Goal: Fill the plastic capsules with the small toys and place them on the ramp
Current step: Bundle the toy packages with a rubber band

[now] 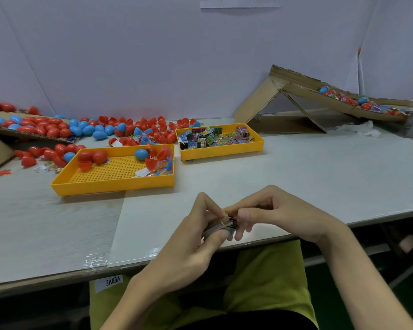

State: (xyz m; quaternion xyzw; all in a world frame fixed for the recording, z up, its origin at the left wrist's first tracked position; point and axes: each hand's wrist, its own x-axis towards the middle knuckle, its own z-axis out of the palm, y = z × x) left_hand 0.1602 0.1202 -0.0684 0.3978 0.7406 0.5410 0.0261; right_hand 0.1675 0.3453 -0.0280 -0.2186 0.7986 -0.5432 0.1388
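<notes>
Fingers of the left hand (188, 241) curl round a small banded stack of packets (221, 226) at the table's (320, 175) near edge, while the right hand (284, 210) pinches its top. Beyond sit a yellow tray (259, 142) of small toys (210, 138) and a second tray (110, 185). Red and blue capsules (48, 128) lie heaped far left, with more on the cardboard ramp (301, 90) far right.

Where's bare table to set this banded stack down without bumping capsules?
Widest free patch: the table right of the toy tray, in front of the cardboard ramp, out to the near edge. Also free: the strip between the perforated tray and your left hand and right hand, which grip the banded stack. Crowded: back left, where capsules pile up.
</notes>
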